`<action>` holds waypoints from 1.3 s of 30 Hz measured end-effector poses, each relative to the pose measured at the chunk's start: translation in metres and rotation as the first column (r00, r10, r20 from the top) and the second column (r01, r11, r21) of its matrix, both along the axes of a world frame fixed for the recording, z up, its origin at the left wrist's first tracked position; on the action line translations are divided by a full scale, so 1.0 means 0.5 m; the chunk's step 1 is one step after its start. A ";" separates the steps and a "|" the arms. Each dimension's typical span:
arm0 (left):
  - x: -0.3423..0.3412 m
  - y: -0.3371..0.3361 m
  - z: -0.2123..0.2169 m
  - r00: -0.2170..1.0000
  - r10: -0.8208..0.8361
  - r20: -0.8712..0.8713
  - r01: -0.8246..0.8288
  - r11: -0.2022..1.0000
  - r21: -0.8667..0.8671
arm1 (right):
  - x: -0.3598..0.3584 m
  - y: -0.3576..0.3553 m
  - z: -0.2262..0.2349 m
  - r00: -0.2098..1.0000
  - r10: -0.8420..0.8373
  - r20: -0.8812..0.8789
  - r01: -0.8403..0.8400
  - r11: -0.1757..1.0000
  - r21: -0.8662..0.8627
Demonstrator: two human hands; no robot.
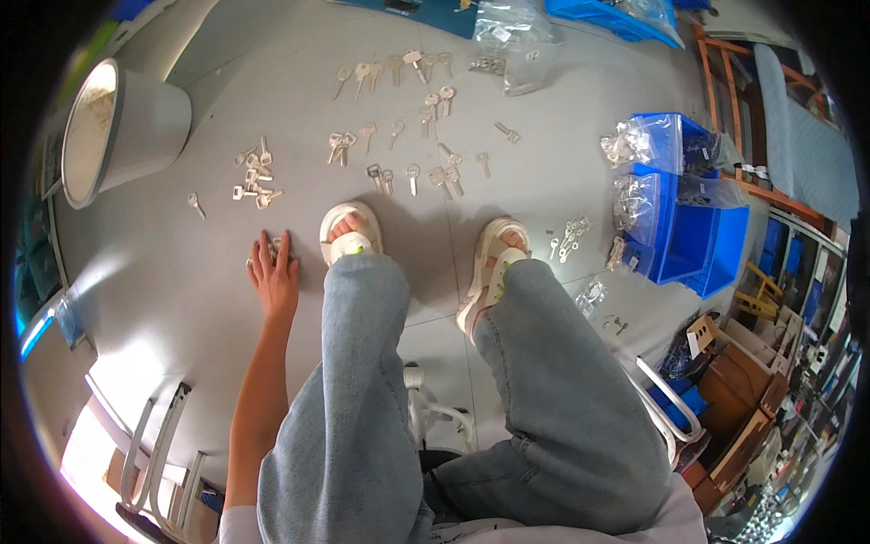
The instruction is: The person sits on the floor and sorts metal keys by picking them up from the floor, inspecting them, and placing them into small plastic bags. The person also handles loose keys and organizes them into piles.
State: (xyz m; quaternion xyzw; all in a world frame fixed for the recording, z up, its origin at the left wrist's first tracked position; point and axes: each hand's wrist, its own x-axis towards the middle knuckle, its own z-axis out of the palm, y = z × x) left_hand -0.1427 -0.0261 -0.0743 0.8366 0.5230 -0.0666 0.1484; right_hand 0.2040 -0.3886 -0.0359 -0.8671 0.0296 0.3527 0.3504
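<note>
Reaching straight down past the knee, the left hand [275, 276] lies palm-down on the grey floor [163, 272], its forearm running up from the lower edge and its fingers stretched out flat and close together, gripping nothing. Under the fingertips sit a few small metal keys [271, 247], partly covered, touching or just beneath the finger ends; whether they are pressed down cannot be told. The right hand is out of view.

The floor is smooth and glossy, with a pale glare toward its left edge. More flat, silvery key blanks lie in a loose cluster [255, 178] just beyond the fingers, and further rows of keys [399, 127] spread toward the far edge. A white sandal [350, 231] with thick straps stands just right of the hand. A round white bucket [122, 127] is at the far left, and blue plastic bins [693, 227] holding clear bags stand at the right edge.
</note>
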 end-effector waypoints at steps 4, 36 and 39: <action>-0.030 -0.008 0.035 0.994 0.027 -0.105 -0.029 0.999 -0.014 | 0.120 0.172 0.106 0.814 0.502 0.294 -0.476 0.865 -0.160; 0.277 -0.009 0.134 0.801 -0.345 0.489 0.477 0.861 -0.174 | 0.462 0.708 0.147 0.001 0.882 0.471 -0.732 0.322 -0.600; 0.285 -0.007 0.138 0.807 -0.347 0.478 0.477 0.861 -0.180 | 0.501 0.728 0.098 -0.071 0.874 0.482 -0.718 0.290 -0.632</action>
